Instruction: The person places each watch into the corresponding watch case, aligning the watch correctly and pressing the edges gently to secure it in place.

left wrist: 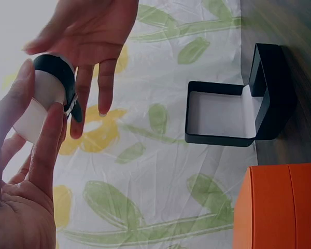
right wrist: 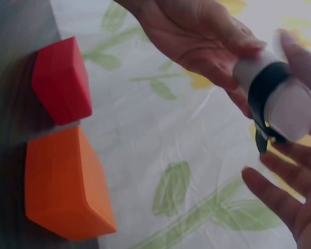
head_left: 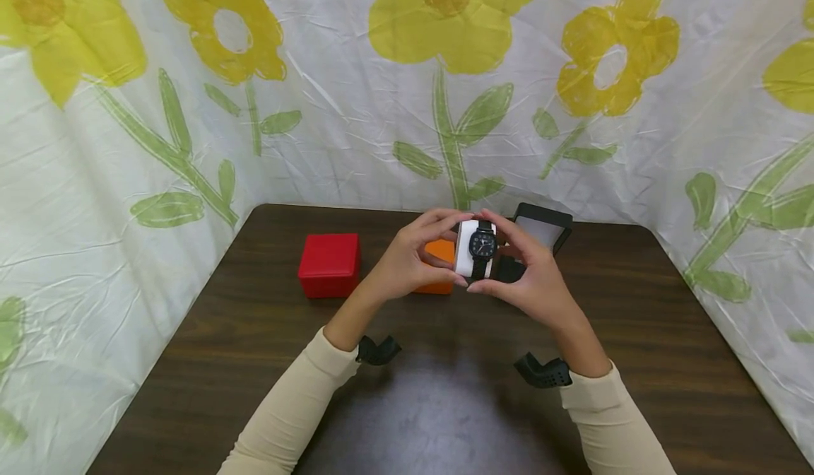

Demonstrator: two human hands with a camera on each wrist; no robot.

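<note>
A black wristwatch [head_left: 482,246] with a square dark dial is wrapped round a white watch cushion [head_left: 466,249], raised in front of the person with its dial toward the head camera. The left hand [head_left: 413,256] grips the cushion's left end between fingers and thumb. From the other side the right hand [head_left: 534,277] holds the watch, its thumb low and its fingers at the top. In the left wrist view the black strap [left wrist: 54,65] circles the cushion and its loose end sticks out. The right thumb [right wrist: 300,57] is blurred near the cushion in the right wrist view.
Behind the hands an open black box [head_left: 543,210] with a pale lining stands on the dark wooden table [head_left: 254,362]. A closed orange box [head_left: 439,250] is partly hidden by the left hand. Farther left sits a closed red box [head_left: 329,264]. A flowered white cloth [head_left: 331,143] hangs around the table.
</note>
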